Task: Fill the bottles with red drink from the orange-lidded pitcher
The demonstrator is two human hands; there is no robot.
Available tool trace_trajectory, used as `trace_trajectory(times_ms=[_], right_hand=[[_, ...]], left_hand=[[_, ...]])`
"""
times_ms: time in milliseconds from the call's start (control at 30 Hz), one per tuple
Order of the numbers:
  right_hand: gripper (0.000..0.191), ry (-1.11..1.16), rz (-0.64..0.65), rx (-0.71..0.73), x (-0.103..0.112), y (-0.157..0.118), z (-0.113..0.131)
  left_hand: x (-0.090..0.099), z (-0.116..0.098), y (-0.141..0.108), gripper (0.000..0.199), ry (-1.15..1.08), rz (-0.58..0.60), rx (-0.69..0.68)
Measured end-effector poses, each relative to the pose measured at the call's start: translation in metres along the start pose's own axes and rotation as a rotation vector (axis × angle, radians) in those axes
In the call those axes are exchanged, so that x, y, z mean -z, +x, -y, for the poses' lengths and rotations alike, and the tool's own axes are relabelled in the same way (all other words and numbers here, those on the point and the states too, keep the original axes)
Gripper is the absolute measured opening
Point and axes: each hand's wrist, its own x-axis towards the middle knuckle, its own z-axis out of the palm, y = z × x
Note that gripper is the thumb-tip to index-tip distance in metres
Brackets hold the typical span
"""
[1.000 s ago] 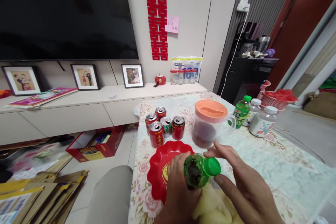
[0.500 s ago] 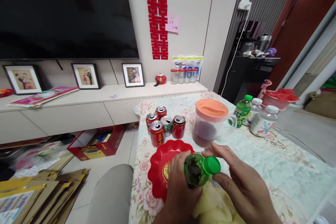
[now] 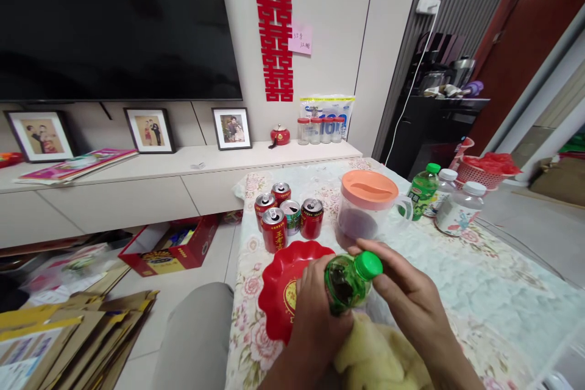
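My left hand (image 3: 315, 311) is wrapped round a green bottle (image 3: 342, 286), which leans to the right. At its green cap (image 3: 368, 265) is my right hand (image 3: 406, 292), with thumb and fingers around the cap's right side. Below the bottle lies a yellow cloth (image 3: 377, 356). A red scalloped plate (image 3: 276, 283) is partly hidden behind my left hand. Several drink cans, such as a red one (image 3: 274, 233) and a green one (image 3: 291, 218), stand beyond the plate. A pitcher (image 3: 361, 219) with an orange lid stands behind the bottle.
Another green bottle (image 3: 423, 192) and two white-capped bottles (image 3: 458, 210) stand at the right of the flowered tablecloth (image 3: 507, 262). A pink basket (image 3: 484, 178) is behind them. At the left are a red box (image 3: 183, 255) and cardboard (image 3: 86, 341) on the floor.
The bottle and both hands have risen slightly in view. The right hand's fingers have shifted a little at the cap.
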Motion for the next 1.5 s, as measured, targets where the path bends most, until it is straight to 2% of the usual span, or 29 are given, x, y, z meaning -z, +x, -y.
trace_trajectory(times_ms=[100, 233, 333, 500, 600, 733, 900, 967, 1033, 1167, 1233, 1367, 1500], right_hand=[[0.042, 0.22, 0.023, -0.104, 0.003, 0.004, -0.011], [0.041, 0.418, -0.017, -0.144, 0.001, 0.012, -0.017], [0.037, 0.485, -0.038, -0.148, 0.002, 0.018, -0.018], [0.038, 0.538, 0.045, -0.121, 0.01, 0.023, -0.022], [0.034, 0.588, 0.049, -0.13, 0.01, 0.024, -0.021], [0.032, 0.6, -0.036, -0.15, 0.005, 0.022, -0.019], [0.031, 0.5, -0.217, -0.166, -0.002, 0.018, -0.019], [0.028, 0.469, -0.235, -0.16, -0.002, 0.017, -0.019], [0.029, 0.478, -0.158, -0.155, 0.001, 0.017, -0.019], [0.038, 0.531, 0.109, -0.132, 0.012, 0.017, -0.017], [0.036, 0.536, 0.151, -0.121, 0.015, 0.017, -0.015], [0.028, 0.5, 0.041, -0.122, 0.008, 0.016, -0.014], [0.029, 0.478, -0.141, -0.142, -0.007, 0.014, -0.015]], left_hand=[[0.002, -0.003, 0.01, 0.052, -0.007, 0.099, 0.066], [0.005, -0.007, 0.021, 0.056, -0.023, 0.19, 0.11], [0.008, -0.009, 0.023, 0.059, 0.007, 0.231, 0.117], [0.013, -0.009, 0.022, 0.056, -0.001, 0.315, 0.067], [0.014, -0.009, 0.023, 0.056, 0.0, 0.347, 0.068], [0.013, -0.013, 0.023, 0.054, 0.015, 0.349, 0.103], [0.011, -0.023, 0.023, 0.043, 0.106, 0.341, 0.153], [0.01, -0.024, 0.022, 0.038, 0.122, 0.335, 0.151], [0.01, -0.021, 0.021, 0.037, 0.09, 0.327, 0.117], [0.012, -0.011, 0.019, 0.049, -0.042, 0.349, 0.07], [0.013, -0.007, 0.018, 0.055, -0.09, 0.363, 0.081], [0.011, -0.009, 0.016, 0.05, -0.085, 0.341, 0.105], [0.006, -0.017, 0.016, 0.038, 0.021, 0.284, 0.123]])
